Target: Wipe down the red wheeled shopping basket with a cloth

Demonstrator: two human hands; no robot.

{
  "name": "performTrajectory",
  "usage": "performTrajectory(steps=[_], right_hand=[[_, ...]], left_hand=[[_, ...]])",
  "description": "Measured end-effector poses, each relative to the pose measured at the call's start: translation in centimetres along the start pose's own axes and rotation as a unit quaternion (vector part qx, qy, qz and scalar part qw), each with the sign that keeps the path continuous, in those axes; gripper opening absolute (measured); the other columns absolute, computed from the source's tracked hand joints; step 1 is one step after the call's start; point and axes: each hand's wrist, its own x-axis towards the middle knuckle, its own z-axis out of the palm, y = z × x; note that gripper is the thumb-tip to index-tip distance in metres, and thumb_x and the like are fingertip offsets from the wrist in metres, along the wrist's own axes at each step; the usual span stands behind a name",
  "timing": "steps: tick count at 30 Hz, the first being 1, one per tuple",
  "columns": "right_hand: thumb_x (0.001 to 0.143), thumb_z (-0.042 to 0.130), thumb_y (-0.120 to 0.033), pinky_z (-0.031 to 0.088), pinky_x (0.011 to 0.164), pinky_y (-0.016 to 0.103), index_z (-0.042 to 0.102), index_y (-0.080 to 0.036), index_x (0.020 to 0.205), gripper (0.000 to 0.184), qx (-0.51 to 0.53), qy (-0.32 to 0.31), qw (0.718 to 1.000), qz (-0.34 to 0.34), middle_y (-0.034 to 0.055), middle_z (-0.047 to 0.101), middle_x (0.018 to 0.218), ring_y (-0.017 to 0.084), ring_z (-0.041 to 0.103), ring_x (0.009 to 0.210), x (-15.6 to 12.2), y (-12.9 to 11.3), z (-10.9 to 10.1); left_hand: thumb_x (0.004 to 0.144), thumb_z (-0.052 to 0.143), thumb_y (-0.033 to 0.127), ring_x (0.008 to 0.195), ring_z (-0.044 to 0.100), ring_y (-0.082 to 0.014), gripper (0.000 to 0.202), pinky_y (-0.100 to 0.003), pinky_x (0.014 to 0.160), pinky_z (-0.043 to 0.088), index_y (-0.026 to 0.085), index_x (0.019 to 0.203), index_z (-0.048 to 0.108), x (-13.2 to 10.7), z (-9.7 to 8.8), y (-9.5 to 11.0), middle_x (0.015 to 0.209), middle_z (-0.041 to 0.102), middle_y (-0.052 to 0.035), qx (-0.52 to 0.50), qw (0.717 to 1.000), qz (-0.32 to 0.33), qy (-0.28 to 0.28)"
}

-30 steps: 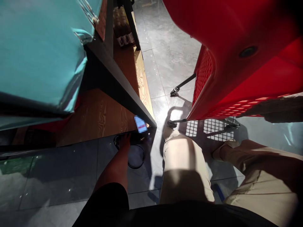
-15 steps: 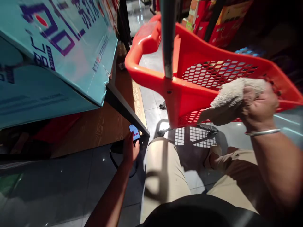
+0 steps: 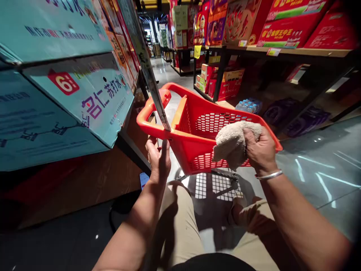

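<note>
Left hand (image 3: pixel 158 159) has risen from the phone (image 3: pixel 144 179) to the red cart (image 3: pixel 184 151); both hands are now at the cart's near side.
Right hand (image 3: pixel 261 149) is clenched on a beige cloth (image 3: pixel 231 143), positioned at the near rim. Left hand, fingers half curled, sits directly below the handle end; no held item shows, and contact cannot be confirmed. Cart lies ahead of both hands.
</note>
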Motion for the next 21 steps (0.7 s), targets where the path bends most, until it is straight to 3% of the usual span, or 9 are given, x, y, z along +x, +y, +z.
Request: performTrajectory(steps=[2,4,6,9,11,14,15,17,21], right_hand=[[0.092,0.061,-0.065,0.056,0.078,0.037,0.064,-0.021,0.103,0.046,0.008,0.071,0.997,-0.036,0.0067,0.069,0.093,0.02,0.065,0.08,0.3,-2.5,-0.3],[0.091,0.064,-0.064,0.056,0.079,0.039,0.064,-0.022,0.1,0.043,-0.011,0.101,0.991,-0.085,0.0057,0.064,0.089,0.021,0.061,0.079,0.6,-5.2,0.3],[0.091,0.065,-0.064,0.056,0.086,0.043,0.065,-0.023,0.102,0.042,-0.033,0.062,0.987,-0.146,0.0073,0.062,0.091,0.024,0.061,0.087,0.8,-7.6,2.3],[0.093,0.067,-0.053,0.053,0.102,0.049,0.069,-0.023,0.111,0.035,-0.044,-0.066,0.967,-0.244,0.0108,0.063,0.101,0.029,0.06,0.105,0.3,-9.7,7.4],[0.09,0.072,-0.042,0.051,0.109,0.049,0.067,-0.02,0.123,0.041,-0.034,-0.155,0.946,-0.284,0.0152,0.061,0.122,0.032,0.057,0.12,-0.6,-10.1,10.9],[0.085,0.077,-0.027,0.048,0.117,0.046,0.055,-0.014,0.144,0.065,-0.034,-0.246,0.923,-0.293,0.0197,0.043,0.157,0.033,0.047,0.142,-1.7,-9.5,14.2],[0.085,0.076,-0.023,0.047,0.118,0.046,0.052,-0.015,0.147,0.068,-0.034,-0.261,0.92,-0.291,0.0187,0.04,0.161,0.033,0.045,0.145,-1.9,-9.2,14.7],[0.087,0.072,-0.018,0.048,0.116,0.045,0.055,-0.019,0.146,0.061,-0.031,-0.281,0.916,-0.286,0.015,0.048,0.158,0.03,0.05,0.141,-1.7,-8.5,14.8],[0.092,0.067,-0.023,0.053,0.106,0.041,0.066,-0.024,0.132,0.04,-0.009,-0.283,0.914,-0.291,0.0089,0.066,0.14,0.025,0.064,0.122,-0.4,-6.3,13.3]], left_hand=[[0.093,0.063,0.06,0.141,0.049,-0.0334,0.072,-0.052,0.117,0.045,0.022,0.149,0.039,0.1,-0.2,1.5,0.149,0.045,-0.0187,0.044,0.996,0.011,0.075],[0.091,0.066,0.057,0.145,0.044,-0.034,0.076,-0.053,0.12,0.043,0.023,0.152,0.035,0.3,-0.7,3.0,0.153,0.038,-0.0187,0.069,0.989,0.069,0.114],[0.096,0.061,0.057,0.148,0.042,-0.0328,0.073,-0.052,0.121,0.042,0.025,0.155,0.033,1.3,-1.3,4.4,0.157,0.037,-0.018,0.048,0.982,0.147,0.107],[0.105,0.041,0.06,0.144,0.052,-0.0289,0.066,-0.05,0.122,0.041,0.019,0.157,0.032,4.1,-1.6,5.9,0.155,0.05,-0.0199,-0.029,0.982,0.187,0.023],[0.108,0.032,0.061,0.127,0.064,-0.026,0.063,-0.048,0.113,0.049,0.018,0.153,0.041,5.8,-1.3,6.5,0.14,0.064,-0.0171,-0.005,0.982,0.186,-0.017],[0.108,0.036,0.059,0.1,0.07,-0.0198,0.056,-0.039,0.096,0.055,0.016,0.139,0.053,7.0,-0.4,6.7,0.116,0.073,-0.0112,0.018,0.979,0.202,-0.012],[0.109,0.037,0.057,0.095,0.069,-0.0185,0.053,-0.036,0.091,0.056,0.015,0.136,0.054,7.1,-0.1,6.7,0.113,0.073,-0.0103,0.014,0.978,0.208,-0.005],[0.11,0.036,0.052,0.089,0.067,-0.0174,0.048,-0.035,0.085,0.056,0.014,0.134,0.054,7.0,0.6,6.4,0.109,0.072,-0.01,0.008,0.977,0.213,-0.002],[0.105,0.052,0.042,0.099,0.068,-0.0236,0.043,-0.043,0.095,0.054,0.013,0.136,0.056,7.1,1.4,5.2,0.117,0.069,-0.0137,0.068,0.979,0.191,0.005]])
